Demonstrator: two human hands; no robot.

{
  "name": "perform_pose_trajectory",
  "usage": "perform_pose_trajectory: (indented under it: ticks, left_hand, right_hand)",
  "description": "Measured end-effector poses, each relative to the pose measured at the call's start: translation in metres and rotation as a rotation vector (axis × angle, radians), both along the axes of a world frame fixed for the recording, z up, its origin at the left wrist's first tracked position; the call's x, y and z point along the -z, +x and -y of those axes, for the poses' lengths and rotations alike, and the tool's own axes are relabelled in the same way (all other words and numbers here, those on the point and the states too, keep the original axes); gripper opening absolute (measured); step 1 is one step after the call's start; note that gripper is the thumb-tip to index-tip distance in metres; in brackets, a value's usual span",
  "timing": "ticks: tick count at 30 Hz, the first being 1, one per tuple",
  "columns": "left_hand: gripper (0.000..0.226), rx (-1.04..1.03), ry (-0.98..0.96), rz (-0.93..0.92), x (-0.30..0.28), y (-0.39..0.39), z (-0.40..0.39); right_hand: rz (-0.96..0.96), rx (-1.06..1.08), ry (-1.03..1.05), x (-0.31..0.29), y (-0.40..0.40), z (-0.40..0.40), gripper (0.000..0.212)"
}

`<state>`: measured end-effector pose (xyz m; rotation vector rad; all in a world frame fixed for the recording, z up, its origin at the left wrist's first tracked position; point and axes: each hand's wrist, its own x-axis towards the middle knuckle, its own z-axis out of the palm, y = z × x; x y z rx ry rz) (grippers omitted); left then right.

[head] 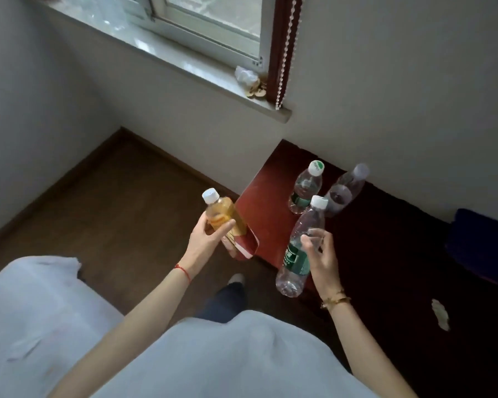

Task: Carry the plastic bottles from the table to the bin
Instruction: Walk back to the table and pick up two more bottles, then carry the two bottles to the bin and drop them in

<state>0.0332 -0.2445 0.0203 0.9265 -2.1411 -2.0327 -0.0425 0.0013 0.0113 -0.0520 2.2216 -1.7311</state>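
The left hand (206, 239) has its fingers (226, 226) wrapped around a small bottle of yellow drink (223, 214), held off the corner of the red desk (266, 202). The right hand (321, 258) has its fingers clamped on a clear water bottle with a green label (298, 254), lifted and tilted, cap up. Beyond the right fingers two more clear bottles stand on the desk: one green-labelled (305, 188) and, just beside it, one with a dark label (344, 191). No bin is in view. With both hands full, it seems best to grip each bottle round its middle, keep them upright, and turn to find the bin before returning for the remaining pair.
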Motion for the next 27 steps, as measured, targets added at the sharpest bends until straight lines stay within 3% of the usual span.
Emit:
perform_pose_trajectory:
  ticks: [3,6,14,16,21,25,27]
  left_hand:
    - [0.058,-0.196,0.094,0.052,0.008,0.043,0.025]
    - [0.043,-0.362,0.157,0.129,0.023,0.081,0.047]
    - [0.073,-0.902,0.302,0.275,0.036,0.181,0.165]
    - [0.075,-0.959,0.288,0.258,0.029,0.201,0.202]
    - [0.082,-1.002,0.241,0.321,0.03,0.252,0.295]
    - [0.063,-1.074,0.319,0.353,0.024,0.27,0.344]
    - [0.068,-1.122,0.367,0.378,0.03,0.273,0.368]
  right_hand:
    - [0.058,-0.16,0.067,0.014,0.013,0.039,0.029]
    - [0.126,-0.288,0.15,0.027,0.015,0.076,0.039]
    - [0.266,-0.563,0.285,0.052,0.014,0.244,0.056]
    - [0.266,-0.61,0.278,0.052,0.019,0.299,0.066]
    - [0.24,-0.724,0.249,0.044,0.038,0.429,0.046]
    - [0.226,-0.786,0.292,0.043,0.047,0.503,0.044]
    - [0.228,-0.802,0.318,0.047,0.045,0.538,0.046]
